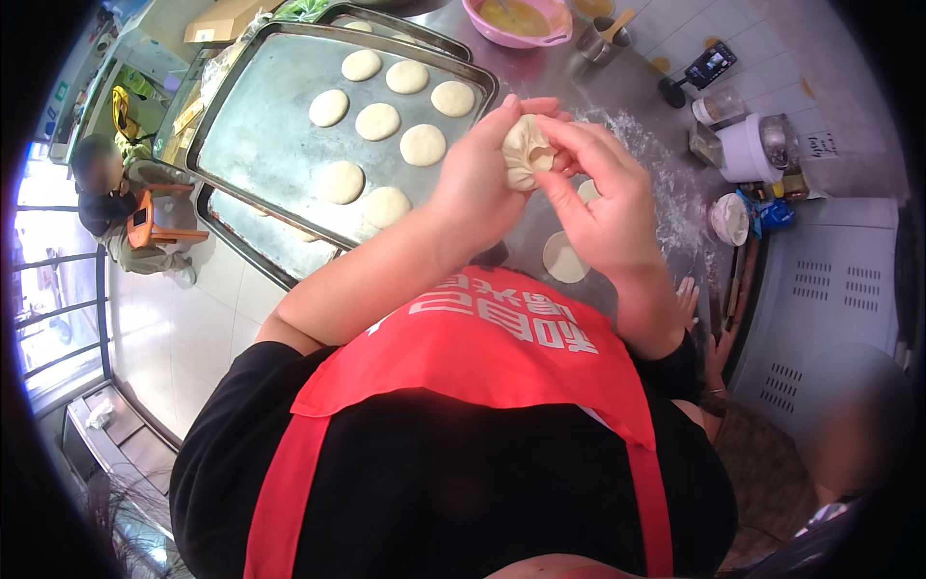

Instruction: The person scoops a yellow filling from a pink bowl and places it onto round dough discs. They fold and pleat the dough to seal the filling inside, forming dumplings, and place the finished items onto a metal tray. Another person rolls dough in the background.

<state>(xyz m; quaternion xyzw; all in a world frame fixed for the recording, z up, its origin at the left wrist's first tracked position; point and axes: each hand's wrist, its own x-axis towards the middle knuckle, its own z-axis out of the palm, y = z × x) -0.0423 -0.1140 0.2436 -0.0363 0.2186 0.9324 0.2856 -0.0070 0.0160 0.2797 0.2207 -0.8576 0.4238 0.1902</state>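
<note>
A gathered piece of dough [527, 150], its edge folded into pleats around a small opening, sits between my two hands above the metal worktop. My left hand [486, 155] cups it from the left side. On the right, the thumb and fingers of my right hand [597, 184] pinch its pleated rim. A flat dough round [566, 258] lies on the worktop below my right hand, and another dough round [589, 191] shows partly behind that hand. To the left, a dark-rimmed baking tray [253, 116] holds several flattened dough discs [377, 121].
More trays lie under the baking tray, including a lower tray [239, 228]. A pink basin [517, 22] of yellow liquid stands at the back, near a metal pot [602, 45] and a phone on a stand [709, 65]. Flour [658, 166] dusts the worktop. Another person's hands [687, 300] are close at right.
</note>
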